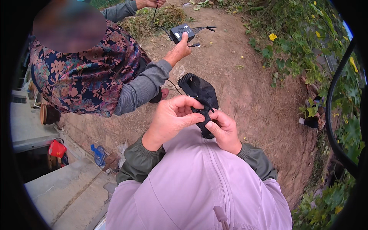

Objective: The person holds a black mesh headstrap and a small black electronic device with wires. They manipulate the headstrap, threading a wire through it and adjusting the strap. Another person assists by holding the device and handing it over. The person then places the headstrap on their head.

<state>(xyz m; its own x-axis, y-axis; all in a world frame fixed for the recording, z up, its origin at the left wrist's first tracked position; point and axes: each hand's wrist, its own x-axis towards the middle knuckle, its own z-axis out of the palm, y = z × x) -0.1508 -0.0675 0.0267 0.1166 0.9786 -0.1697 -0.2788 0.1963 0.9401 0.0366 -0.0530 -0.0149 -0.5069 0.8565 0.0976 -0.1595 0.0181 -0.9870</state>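
In front of my chest I hold a black fabric piece with a ribbed band and a mesh-like panel (203, 89); its exact kind is not clear. My left hand (168, 119) pinches its lower part between thumb and fingertips. On the opposite side my right hand (225, 132) grips the same part, thumb on top. A small slotted black fitting lies between my fingertips, partly covered by them. A thin black cable (174, 86) runs from behind my left hand up and to the left.
At the upper left stands another person in a flowered vest (80, 82), one hand holding a black box with cables (181, 32). Yellow-flowered vines (283, 50) line the right side. A black cable (332, 103) loops there. Lower left are a concrete ledge (73, 188), a red container (57, 148) and a blue bag (99, 155).
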